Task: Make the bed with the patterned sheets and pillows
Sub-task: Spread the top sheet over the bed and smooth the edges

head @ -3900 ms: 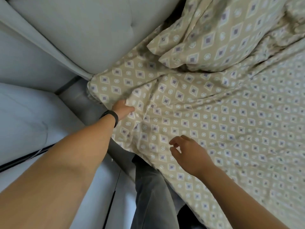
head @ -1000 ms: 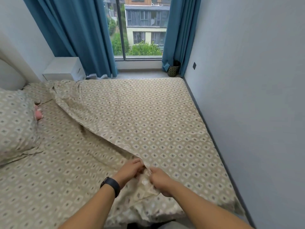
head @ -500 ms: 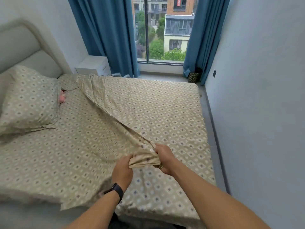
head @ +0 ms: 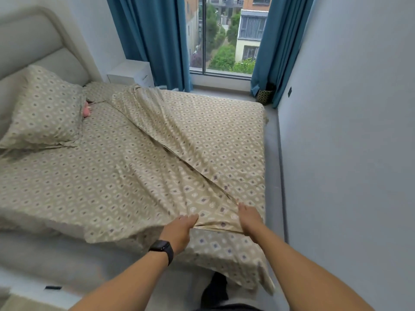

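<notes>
At foot edge of bed [head: 33, 250]: my left hand [head: 178, 230] and right hand [head: 249, 218] pinch hem of patterned top sheet [head: 202, 135], fingers curled on fabric. Sheet lies diagonal across mattress, near corner pulled toward me. Pillow [head: 45, 108] at headboard [head: 29, 46] corner.

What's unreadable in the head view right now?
- Pink thing: mostly hidden behind the pillow; can't identify it.
- Left hand grip: fingertips sit at the top sheet fold, partly covered.
- Right hand grip: fingers hidden by its own back.
- Near bed corner: covered by draped sheet.
</notes>
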A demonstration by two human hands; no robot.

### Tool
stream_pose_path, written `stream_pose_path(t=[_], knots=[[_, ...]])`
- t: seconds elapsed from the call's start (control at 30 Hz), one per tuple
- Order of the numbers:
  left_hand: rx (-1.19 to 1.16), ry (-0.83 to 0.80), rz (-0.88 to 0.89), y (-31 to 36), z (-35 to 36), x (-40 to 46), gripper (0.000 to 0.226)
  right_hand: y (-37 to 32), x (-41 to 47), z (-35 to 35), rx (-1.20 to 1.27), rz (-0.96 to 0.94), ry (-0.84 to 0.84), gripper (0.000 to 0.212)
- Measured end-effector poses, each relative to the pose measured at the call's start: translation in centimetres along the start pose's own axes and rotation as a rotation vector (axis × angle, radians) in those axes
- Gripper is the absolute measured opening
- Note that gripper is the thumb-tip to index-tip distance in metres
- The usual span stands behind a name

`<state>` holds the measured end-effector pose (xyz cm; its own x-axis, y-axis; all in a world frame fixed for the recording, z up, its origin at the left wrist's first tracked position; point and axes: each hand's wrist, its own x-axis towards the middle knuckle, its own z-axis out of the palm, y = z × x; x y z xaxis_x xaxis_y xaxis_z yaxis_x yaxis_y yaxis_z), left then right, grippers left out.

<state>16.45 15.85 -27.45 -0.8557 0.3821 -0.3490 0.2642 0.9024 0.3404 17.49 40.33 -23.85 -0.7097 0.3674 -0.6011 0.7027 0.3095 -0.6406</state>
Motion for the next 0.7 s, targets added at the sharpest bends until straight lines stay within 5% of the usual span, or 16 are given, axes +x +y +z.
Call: stream_pose_path(t=[0.17, 0.33, 0.7], knots=[[0.009, -0.075, 0.019, 5.0, 3.7, -4.1, 0.076, 5.8, -2.4, -4.8, -0.260, -0.034, 0.074, 0.051], [0.025, -0.073, 0.034, 8.5, 6.3, -5.0, 0.074, 10.2, -3.7, -7.5, -0.191, -0.005, 0.138, 0.050], [0.166, -0.243, 0.057, 18.4, 12.7, -5.5, 0.088, 20.5, -3.1, -15.5, -0.261, 0.072, -0.004, 0.048]])
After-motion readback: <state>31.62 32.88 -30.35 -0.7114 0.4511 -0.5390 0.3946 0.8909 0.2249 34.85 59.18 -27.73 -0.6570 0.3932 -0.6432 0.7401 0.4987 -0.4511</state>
